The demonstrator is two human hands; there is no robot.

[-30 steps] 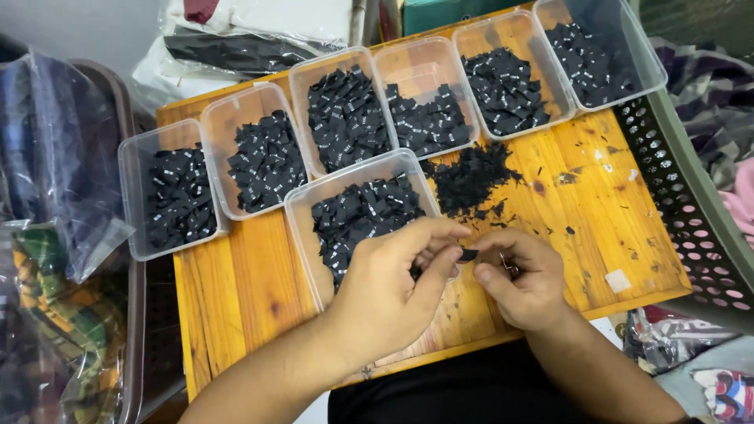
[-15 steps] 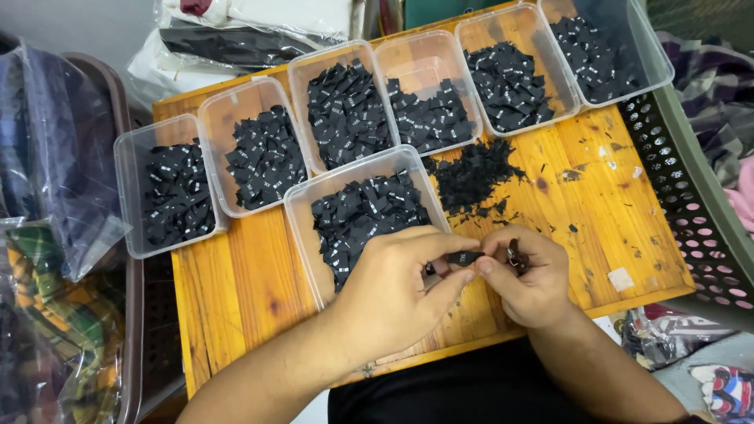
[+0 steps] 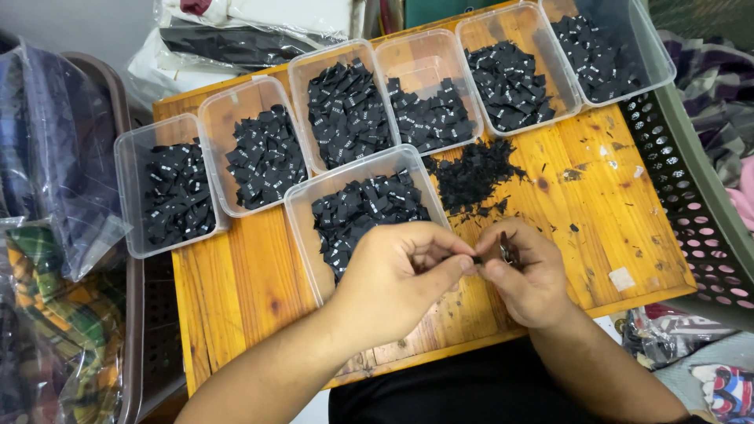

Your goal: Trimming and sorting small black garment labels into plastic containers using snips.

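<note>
Black tag (image 3: 476, 259): tiny, dark, pinched between both hands; its long way can't be told.
Left hand (image 3: 400, 275): fingers closed on the tag.
Right hand (image 3: 530, 275): also pinching it, with small metal snips (image 3: 505, 250).
Nearest tub (image 3: 357, 206): touching the left hand, full of black tags.
Open room: bare wooden board (image 3: 613, 212) right of the hands.
Board edge: just under both wrists.

My left hand (image 3: 397, 279) is curled in from the lower left, knuckles up, thumb and forefinger pinched together at their tips. My right hand (image 3: 530, 275) meets it from the right, fingers bent, thumb pressed forward (the two hands are touching at the fingertips). Both forearms angle up from the bottom edge, bare, wrists bent slightly inward.
</note>
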